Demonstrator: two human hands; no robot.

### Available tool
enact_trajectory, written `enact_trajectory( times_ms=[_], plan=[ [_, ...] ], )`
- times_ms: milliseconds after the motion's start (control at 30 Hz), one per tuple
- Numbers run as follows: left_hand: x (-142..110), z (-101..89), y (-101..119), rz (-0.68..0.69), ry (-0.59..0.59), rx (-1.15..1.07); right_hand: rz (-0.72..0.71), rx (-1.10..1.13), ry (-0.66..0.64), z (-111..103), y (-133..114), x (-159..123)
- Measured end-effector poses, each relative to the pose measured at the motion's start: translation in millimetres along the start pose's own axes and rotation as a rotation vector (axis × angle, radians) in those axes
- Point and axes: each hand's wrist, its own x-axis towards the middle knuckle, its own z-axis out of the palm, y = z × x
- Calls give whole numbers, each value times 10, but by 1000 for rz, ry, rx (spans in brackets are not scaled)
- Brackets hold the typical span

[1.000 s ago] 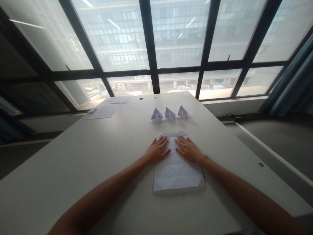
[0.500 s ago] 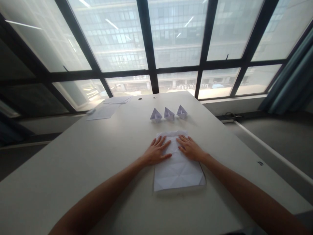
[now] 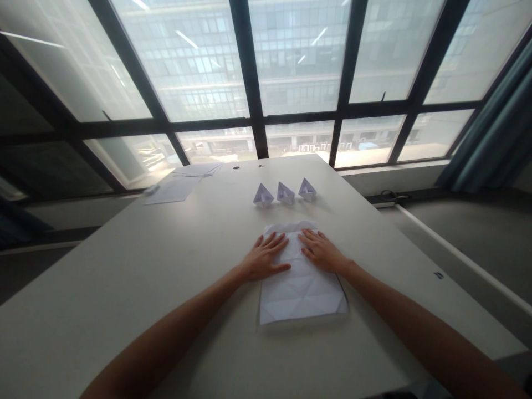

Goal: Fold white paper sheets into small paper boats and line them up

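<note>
A creased sheet of white paper lies flat on the table in front of me, with fold lines crossing it and its far edge crinkled. My left hand rests palm down on the paper's left side, fingers spread. On the right side of the sheet lies my right hand, also flat with fingers apart. A narrow strip of paper shows between the two hands. Beyond the sheet stand three folded paper boats: a left one, a middle one and a right one.
The white table stretches toward large windows with dark frames. Loose white sheets lie at its far left. A small dark mark is near the right edge. A blue curtain hangs at the right.
Both hands stay on the paper, with only slight shifts of the fingers; the left fingers spread a little wider. The whole view drifts slightly. The boats have not moved on the table.
</note>
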Motion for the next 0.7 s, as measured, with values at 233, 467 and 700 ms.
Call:
enact_trajectory(
  times_ms=[233,467,700],
  plan=[
    [7,15,-15,-5,12,7,5,2,2,18,9,4],
    [12,8,-13,-16,-11,-18,4,6,5,21,3,4],
    [8,8,-13,-19,-6,-22,4,12,4,2,-12,-3]
  ],
)
